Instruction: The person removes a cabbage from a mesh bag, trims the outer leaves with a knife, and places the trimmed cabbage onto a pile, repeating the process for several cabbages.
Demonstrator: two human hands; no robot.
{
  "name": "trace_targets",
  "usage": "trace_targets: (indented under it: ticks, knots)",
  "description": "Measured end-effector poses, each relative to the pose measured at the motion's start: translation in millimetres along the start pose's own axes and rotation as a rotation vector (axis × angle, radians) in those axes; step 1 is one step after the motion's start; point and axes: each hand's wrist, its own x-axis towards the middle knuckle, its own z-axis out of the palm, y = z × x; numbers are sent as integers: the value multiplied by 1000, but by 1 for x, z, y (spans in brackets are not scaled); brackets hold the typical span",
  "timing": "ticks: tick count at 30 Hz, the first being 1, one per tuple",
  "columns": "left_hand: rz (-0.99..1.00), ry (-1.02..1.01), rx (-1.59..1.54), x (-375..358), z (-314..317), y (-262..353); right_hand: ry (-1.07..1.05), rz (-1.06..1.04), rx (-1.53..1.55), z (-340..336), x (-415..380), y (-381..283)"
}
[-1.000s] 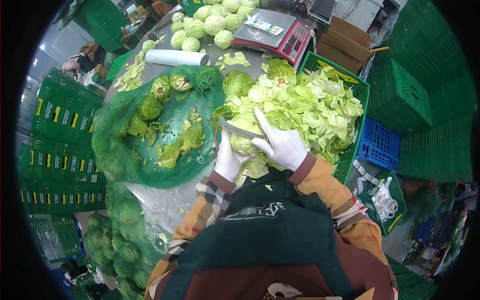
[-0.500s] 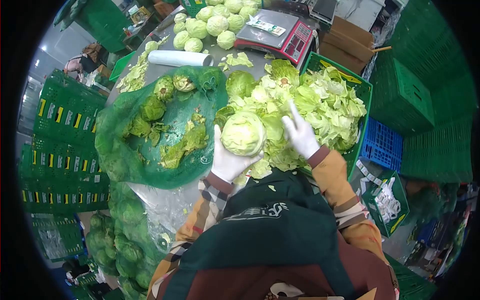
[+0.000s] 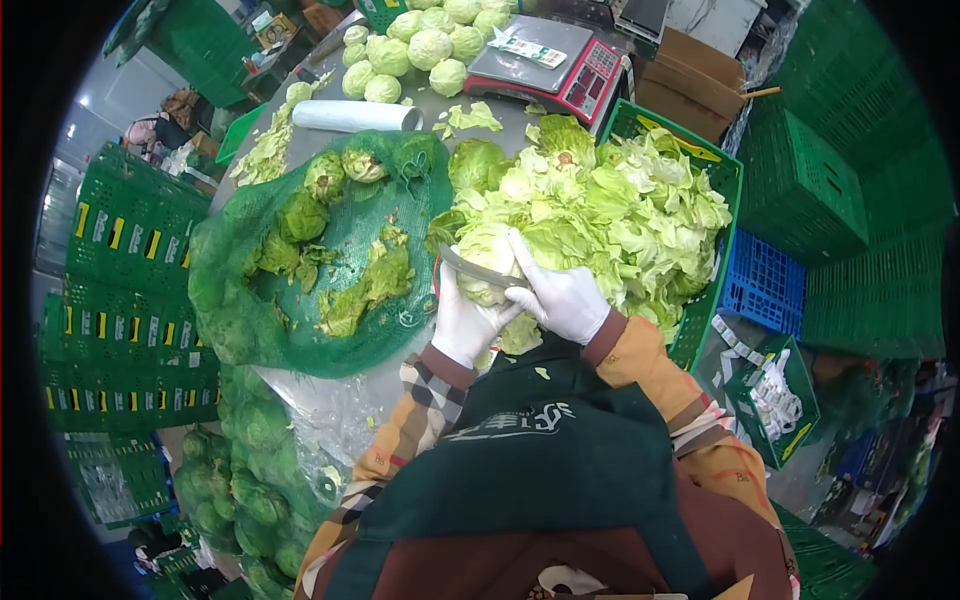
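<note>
A pale green cabbage point(image 3: 487, 244) sits in my left hand point(image 3: 464, 322), which cups it from below and from the left. Across its near side lies a knife point(image 3: 482, 270) with a dark, slightly curved blade. My right hand point(image 3: 568, 300) closes at the blade's right end, one finger stretched up along the cabbage. The knife's handle is not clearly visible; a small red edge shows beside my left hand. Both hands wear white gloves. Just beyond them, loose cabbage leaves point(image 3: 560, 215) are heaped up.
Left of my hands, a green mesh sack point(image 3: 235, 255) holds darker trimmings. A red scale point(image 3: 590, 85), a white roll point(image 3: 358, 116) and several trimmed cabbages point(image 3: 390, 55) stand at the back. A green crate point(image 3: 738, 190) full of leaves borders the right side.
My right hand has moved left and down from above the leaves to the cabbage, its fingers now closed. The knife has come into view across the cabbage. My left hand still holds the cabbage.
</note>
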Motion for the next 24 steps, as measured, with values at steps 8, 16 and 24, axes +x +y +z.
trace_targets:
  ticks: [8, 16, 24]
  knots:
    - [58, 82, 53, -2, 12, -7, -62, 175, 128, -4, 5, 2]
    - [22, 45, 134, -10, 11, -5, 421, 317, 493, 23, 12, 31]
    - [47, -114, 115, -25, 18, -2, -18, 825, 158, -42, 2, 75]
